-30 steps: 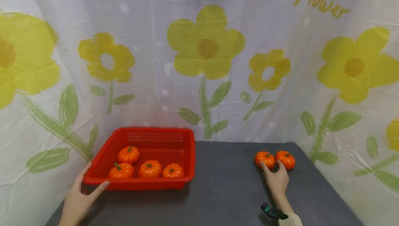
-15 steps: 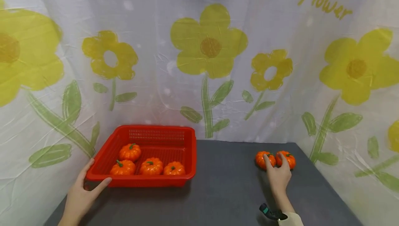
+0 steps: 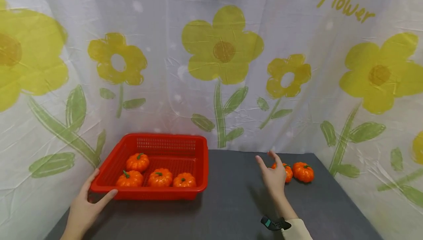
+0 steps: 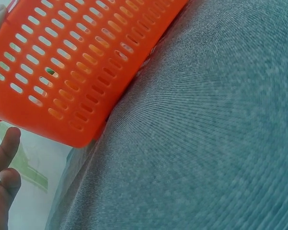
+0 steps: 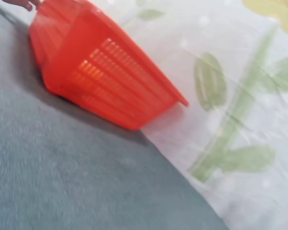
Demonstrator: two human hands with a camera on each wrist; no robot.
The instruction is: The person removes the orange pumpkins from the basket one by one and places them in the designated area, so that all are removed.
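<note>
At the front left corner of a red plastic basket (image 3: 148, 194), my left hand (image 3: 84, 207) holds the rim, thumb on the front side and fingers along the left side. Inside the basket sit several small orange pumpkins (image 3: 160, 177) with green stems. My right hand (image 3: 275, 179) is raised over the table's right half, fingers spread and nothing between them. Behind it, two more pumpkins stand side by side: the nearer pumpkin (image 3: 289, 174) is partly hidden by the hand, while the right pumpkin (image 3: 303, 172) shows whole. The right wrist view has the basket's slotted side (image 5: 105, 72).
Everything stands on a dark grey table (image 3: 231, 203). White cloth walls (image 3: 162, 96) printed with yellow flowers rise at the back and both sides. A black band (image 3: 275, 224) is on my right wrist, beside a pale sleeve.
My right hand has moved off the two pumpkins to the left, its fingers spreading; both pumpkins stay on the table. The left hand keeps its place at the basket.
</note>
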